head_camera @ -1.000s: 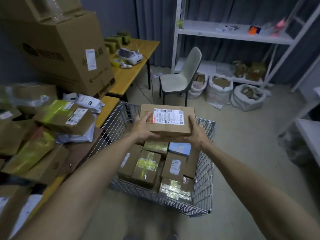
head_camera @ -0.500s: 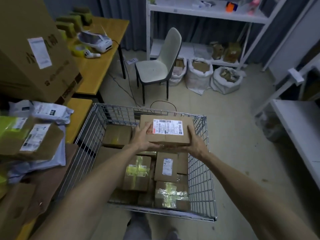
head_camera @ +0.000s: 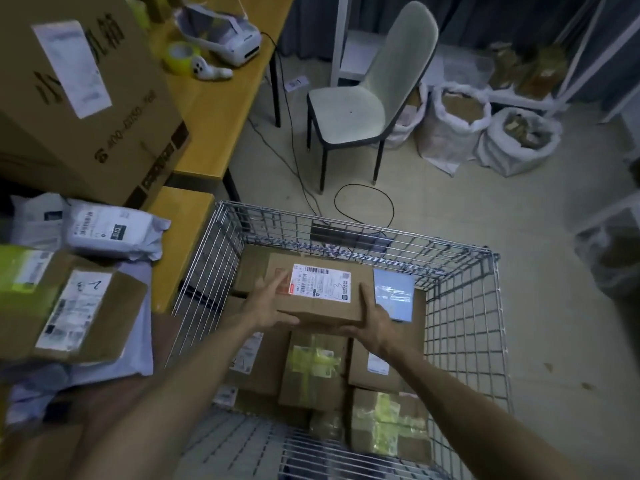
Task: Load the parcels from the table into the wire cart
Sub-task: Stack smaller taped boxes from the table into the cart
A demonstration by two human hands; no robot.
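Gripping box [head_camera: 325, 313] by its short ends with left hand [head_camera: 268, 306] and right hand [head_camera: 375, 325], holding it crosswise inside cart [head_camera: 464, 323], low over far parcels [head_camera: 249, 268]; probably needing only lowering straight down.

A person holds a brown box [head_camera: 322, 292] with a white label on top, inside the wire cart [head_camera: 464, 327] and over the parcels that lie there. The left hand [head_camera: 266, 306] grips the box at its 9 o'clock end, with fingers on the top. The right hand [head_camera: 372, 322] grips the 3 o'clock end. Just at 3 o'clock of the box lies a pale blue parcel [head_camera: 394, 296], and at 6 o'clock a parcel with yellow tape [head_camera: 315, 368]. At 9 o'clock of the cart is the wooden table [head_camera: 214, 109], which carries more parcels and a big carton [head_camera: 79, 98]. At 12 o'clock stands a chair [head_camera: 349, 112], and at 1 o'clock white sacks [head_camera: 450, 133] sit on the floor
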